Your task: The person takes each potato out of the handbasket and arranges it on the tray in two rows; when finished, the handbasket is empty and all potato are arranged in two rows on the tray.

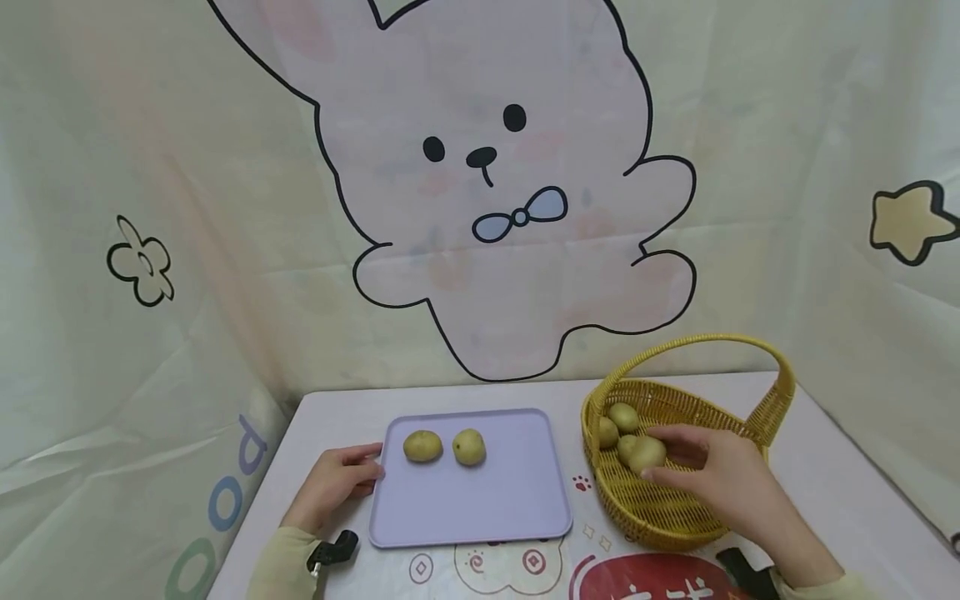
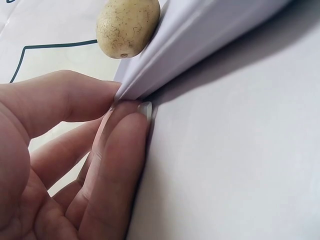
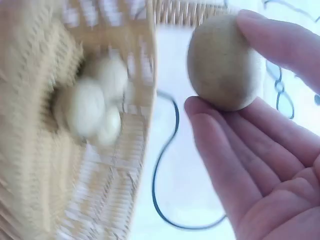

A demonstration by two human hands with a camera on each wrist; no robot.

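A lilac tray (image 1: 472,508) lies on the table with two potatoes, one potato (image 1: 422,447) left of the other potato (image 1: 469,447). My left hand (image 1: 337,483) pinches the tray's left edge between thumb and fingers; the left wrist view shows the fingertips at the tray rim (image 2: 145,75). Over a yellow wicker basket (image 1: 652,508) my right hand (image 1: 720,475) grips a potato (image 3: 225,62) between thumb and fingertips. Several more potatoes (image 1: 622,417) sit inside the basket, blurred in the right wrist view.
The basket's tall handle (image 1: 697,340) arches over its back. A white printed cloth (image 1: 337,417) covers the table, with a red patch (image 1: 652,579) at the front. Behind hangs a curtain (image 1: 487,275) with a cartoon animal. Black straps (image 1: 333,550) sit on both wrists.
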